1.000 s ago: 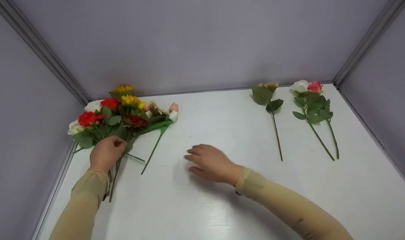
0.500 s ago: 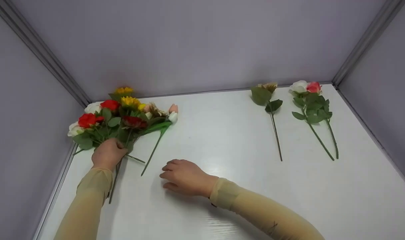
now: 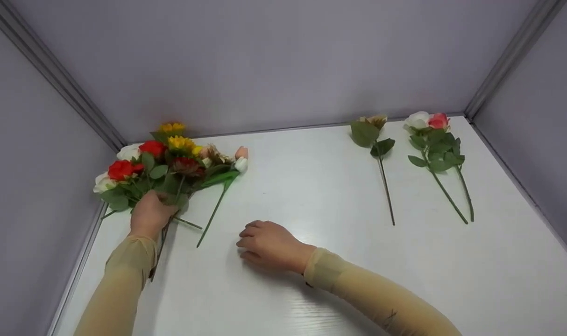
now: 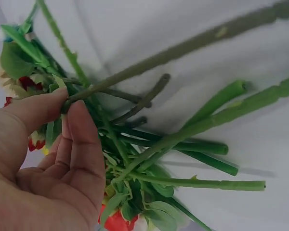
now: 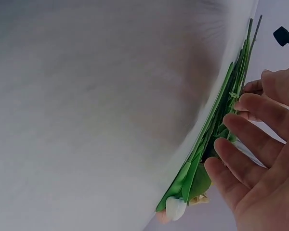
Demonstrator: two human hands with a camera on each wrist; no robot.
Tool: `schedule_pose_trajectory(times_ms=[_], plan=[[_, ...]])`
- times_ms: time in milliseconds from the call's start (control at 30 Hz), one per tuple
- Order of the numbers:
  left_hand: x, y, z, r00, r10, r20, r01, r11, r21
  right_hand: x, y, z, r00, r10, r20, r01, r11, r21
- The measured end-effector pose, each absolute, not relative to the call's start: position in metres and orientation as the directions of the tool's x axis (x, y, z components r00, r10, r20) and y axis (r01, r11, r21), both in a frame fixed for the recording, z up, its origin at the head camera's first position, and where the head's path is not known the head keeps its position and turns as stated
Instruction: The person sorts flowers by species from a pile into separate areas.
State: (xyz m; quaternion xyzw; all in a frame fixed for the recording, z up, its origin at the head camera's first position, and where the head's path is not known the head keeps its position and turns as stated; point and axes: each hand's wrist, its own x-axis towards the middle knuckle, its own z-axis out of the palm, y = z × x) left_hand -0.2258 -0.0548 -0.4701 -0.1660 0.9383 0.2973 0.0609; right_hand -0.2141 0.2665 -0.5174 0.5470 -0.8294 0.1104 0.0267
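My left hand is at the pile of artificial flowers on the left of the table. In the left wrist view its thumb and forefinger pinch a brownish-green flower stem; this seems to lead to the dark red flower. Around it lie red roses, white roses, yellow sunflowers and a white tulip. Several cut stem ends show under the hand. My right hand is low over mid-table, fingers relaxed and a little spread, holding nothing.
To the right lie a single flower with a pale brownish head and, beside it, a white rose and a pink rose. Grey panels wall in the white table at the back and sides.
My right hand moved left and toward the front edge, then slightly back to the right. My left hand shifted only slightly at the pile. The flowers on the right stayed put.
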Motion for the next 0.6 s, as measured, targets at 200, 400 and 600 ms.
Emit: schedule_pose_trajectory(times_ms=[200,400,600], plan=[[-0.228,-0.040,-0.451,-0.953,-0.241,-0.183,-0.302,0.728,0.615,-0.223,0.279,-0.516,-0.424,-0.880,0.213,-0.901,0.387,-0.195],[-0.235,-0.002,-0.440,-0.979,-0.154,-0.133,-0.200,0.602,0.773,-0.234,0.297,-0.514,-0.490,-0.831,0.264,-0.861,0.413,-0.297],[-0.255,0.065,-0.445,-0.987,-0.146,-0.067,-0.112,0.327,0.938,-0.243,0.316,-0.509,-0.709,-0.683,0.177,-0.637,0.511,-0.577]])
